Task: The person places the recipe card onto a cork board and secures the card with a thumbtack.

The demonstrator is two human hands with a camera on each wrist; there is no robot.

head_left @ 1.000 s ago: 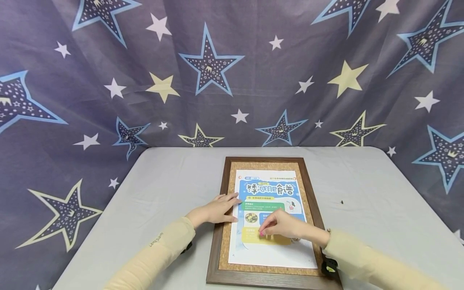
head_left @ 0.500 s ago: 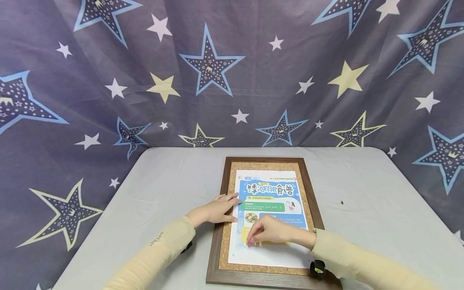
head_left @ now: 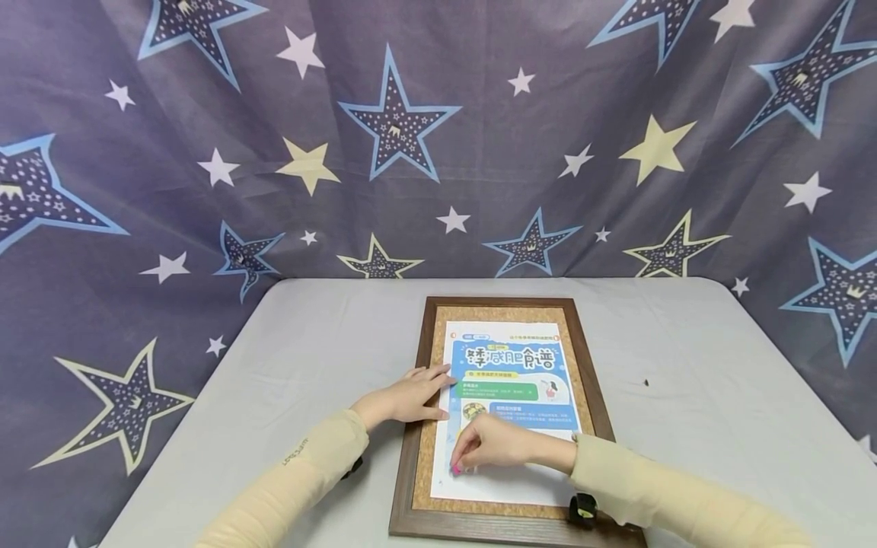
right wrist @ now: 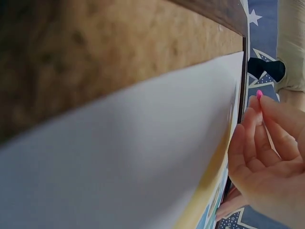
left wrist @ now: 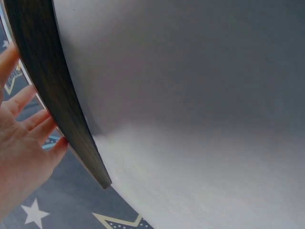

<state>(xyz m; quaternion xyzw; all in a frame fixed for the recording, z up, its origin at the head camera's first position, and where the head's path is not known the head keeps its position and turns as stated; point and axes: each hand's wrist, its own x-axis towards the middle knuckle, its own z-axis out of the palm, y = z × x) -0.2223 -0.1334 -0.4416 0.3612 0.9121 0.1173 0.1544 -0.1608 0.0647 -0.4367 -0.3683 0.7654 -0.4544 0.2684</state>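
Note:
A printed poster (head_left: 510,365) lies on a cork board (head_left: 422,476) with a dark wooden frame (head_left: 404,464). My left hand (head_left: 409,397) rests across the frame's left side, its spread fingertips reaching the poster's left edge. The left wrist view shows that hand (left wrist: 26,143) at the frame's dark outer edge (left wrist: 55,81). Between thumb and fingertips, my right hand (head_left: 495,441) pinches a small pink push pin (head_left: 456,469) at the poster's lower left corner area. In the right wrist view only the pin's pink head (right wrist: 259,94) shows; its point is hidden.
The board lies on a table with a light grey cloth (head_left: 301,342). A tiny dark speck (head_left: 645,382) is on the cloth to the right. Behind the table hangs a dark curtain (head_left: 479,152) with stars. A black wrist device (head_left: 583,508) sits at the right sleeve.
My right hand has moved left and slightly toward me over the poster, carrying the pink push pin from the yellow panel to the lower left corner area. The left hand stays put.

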